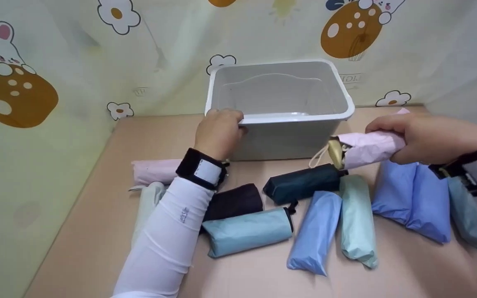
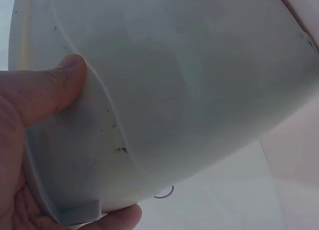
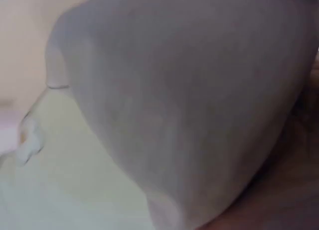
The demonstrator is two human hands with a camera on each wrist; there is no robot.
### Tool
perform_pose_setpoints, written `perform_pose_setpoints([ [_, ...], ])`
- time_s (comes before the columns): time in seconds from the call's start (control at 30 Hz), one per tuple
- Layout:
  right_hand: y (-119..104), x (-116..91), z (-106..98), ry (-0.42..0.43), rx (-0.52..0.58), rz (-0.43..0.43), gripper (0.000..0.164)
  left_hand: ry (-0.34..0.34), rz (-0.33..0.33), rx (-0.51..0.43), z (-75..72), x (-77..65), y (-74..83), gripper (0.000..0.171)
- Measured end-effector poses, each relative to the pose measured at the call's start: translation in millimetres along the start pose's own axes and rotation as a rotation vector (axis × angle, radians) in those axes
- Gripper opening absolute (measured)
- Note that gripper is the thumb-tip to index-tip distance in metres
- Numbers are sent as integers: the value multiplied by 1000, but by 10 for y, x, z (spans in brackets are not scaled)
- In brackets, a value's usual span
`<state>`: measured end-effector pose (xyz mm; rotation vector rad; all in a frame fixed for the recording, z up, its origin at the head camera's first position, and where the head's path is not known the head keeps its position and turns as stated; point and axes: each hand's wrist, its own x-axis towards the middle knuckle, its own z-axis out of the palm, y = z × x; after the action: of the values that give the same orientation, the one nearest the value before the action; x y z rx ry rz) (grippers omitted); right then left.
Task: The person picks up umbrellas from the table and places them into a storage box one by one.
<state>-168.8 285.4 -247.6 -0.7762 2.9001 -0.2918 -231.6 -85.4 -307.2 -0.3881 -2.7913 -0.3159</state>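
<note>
Lying at the far left of a brown board [image 1: 85, 240], a pale pink pouch [image 1: 155, 171] runs toward a sleeved arm [image 1: 160, 244], near a white pouch [image 1: 147, 203] that the arm partly covers. The left hand [image 1: 221, 132] is clamped on the near rim of a grey box [image 1: 284, 140] at its left end, thumb on the outer wall — a hold that seems meant to steady it. Before the box lie a dark pouch [image 1: 236, 200], a teal pouch [image 1: 249, 231], a dark green pouch [image 1: 302, 184], a blue pouch [image 1: 315, 231] and a mint pouch [image 1: 357, 219], flat on their sides, probably because such soft, long shapes rest best that way. The right hand [image 1: 420, 136] is closed round a pink bundle [image 1: 373, 149], held above the board just beside the box's near right corner, its gold end [image 1: 336, 153] and cord loop [image 1: 318, 156] toward the box; the right wrist view is too blurred to add more. Beneath and beyond lie two periwinkle pouches [image 1: 431, 203] and a grey-teal pouch [image 1: 470, 219].

As for edges, the box stands close to a patterned cloth [image 1: 172, 49] behind, so room looks best from above and in front. The bundle sits lower than the rim in the head view — any leftward move there would call for lift. Whether it touches the box cannot be told.
</note>
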Motion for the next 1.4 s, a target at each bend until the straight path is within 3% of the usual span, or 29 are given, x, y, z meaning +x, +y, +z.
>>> perform_pose_setpoints([
  [0.3,-323,300,-318,160,63,-10,49,14,14,28,29,0,94,15],
  [0.6,-623,828,-685,241,114,109,42,7,24,57,7,5,122,17],
  [0.77,-722,1200,-790,291,149,231,44,-14,16,68,0,2,123,19],
  [0.87,-720,1388,-703,257,195,311,51,-20,4,65,-5,6,123,19],
  [1.03,-614,1543,-356,143,277,384,59,-29,-10,72,-1,10,132,26],
  [1.23,-474,1532,-59,72,291,402,60,-47,-22,75,-17,-11,150,28],
  [1.4,-418,1468,60,0,219,373,63,-57,-19,75,-40,-33,158,30],
])
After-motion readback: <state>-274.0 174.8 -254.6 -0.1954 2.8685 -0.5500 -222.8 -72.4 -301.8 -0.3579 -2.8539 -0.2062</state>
